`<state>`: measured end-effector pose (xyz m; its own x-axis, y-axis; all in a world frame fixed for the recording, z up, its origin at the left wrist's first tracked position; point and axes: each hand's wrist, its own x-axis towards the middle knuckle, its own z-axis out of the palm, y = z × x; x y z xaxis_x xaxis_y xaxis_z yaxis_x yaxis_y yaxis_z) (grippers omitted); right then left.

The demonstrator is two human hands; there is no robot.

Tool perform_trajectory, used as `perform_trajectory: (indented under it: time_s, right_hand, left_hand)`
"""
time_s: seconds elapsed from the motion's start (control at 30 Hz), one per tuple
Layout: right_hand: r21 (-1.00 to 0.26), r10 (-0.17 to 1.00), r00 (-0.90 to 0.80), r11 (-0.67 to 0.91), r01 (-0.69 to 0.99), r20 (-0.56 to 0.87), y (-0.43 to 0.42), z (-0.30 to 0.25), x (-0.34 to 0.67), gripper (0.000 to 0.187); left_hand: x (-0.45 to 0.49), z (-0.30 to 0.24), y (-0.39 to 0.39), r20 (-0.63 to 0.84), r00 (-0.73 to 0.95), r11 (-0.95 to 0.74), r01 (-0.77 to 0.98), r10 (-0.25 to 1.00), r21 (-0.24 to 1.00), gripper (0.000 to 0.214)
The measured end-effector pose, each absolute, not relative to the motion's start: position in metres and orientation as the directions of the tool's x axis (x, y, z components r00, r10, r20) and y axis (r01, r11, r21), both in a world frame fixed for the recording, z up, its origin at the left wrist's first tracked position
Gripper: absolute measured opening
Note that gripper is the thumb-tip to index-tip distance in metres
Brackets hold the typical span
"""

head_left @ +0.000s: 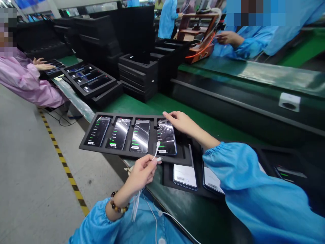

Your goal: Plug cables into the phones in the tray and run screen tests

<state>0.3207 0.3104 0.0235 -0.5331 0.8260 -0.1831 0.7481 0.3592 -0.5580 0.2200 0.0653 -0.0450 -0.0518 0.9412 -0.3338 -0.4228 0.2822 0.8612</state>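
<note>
A black foam tray in front of me holds several smartphones with lit screens showing green and white text lines. My left hand is closed around white charging cables; one white cable plug points up in front of the rightmost smartphone, and a second plug pokes out beside the fingers. My right hand grips that rightmost smartphone at its upper right edge, thumb near the top; its other fingers are mostly hidden. The phone sits slightly askew at its slot. Under the tray's right end lies another tray with white-covered phones.
Stacked black foam trays stand behind, with another phone-filled tray at the left. A conveyor channel holds a white box. Co-workers in pink and blue sit nearby. White cables hang before my body.
</note>
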Motion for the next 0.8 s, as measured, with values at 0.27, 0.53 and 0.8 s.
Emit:
perform_trajectory:
  time_s: [0.27,0.53,0.8]
  right_hand:
    - [-0.32,0.77,-0.554,0.462,0.827,-0.317,0.338,0.033,0.281,0.068]
    - [-0.266,0.64,-0.602,0.547,0.793,-0.478,0.339,0.033,0.258,0.077]
    - [-0.325,0.635,-0.575,0.476,0.818,-0.516,0.341,0.043,0.265,0.042]
  left_hand:
    - [0.226,-0.04,0.055,-0.409,-0.115,0.298,-0.513,0.905,0.805,0.079]
    - [0.235,-0.049,0.049,-0.384,-0.177,0.258,-0.487,0.906,0.835,0.078]
    - [0.244,-0.055,0.044,-0.393,-0.196,0.275,-0.446,0.898,0.852,0.086]
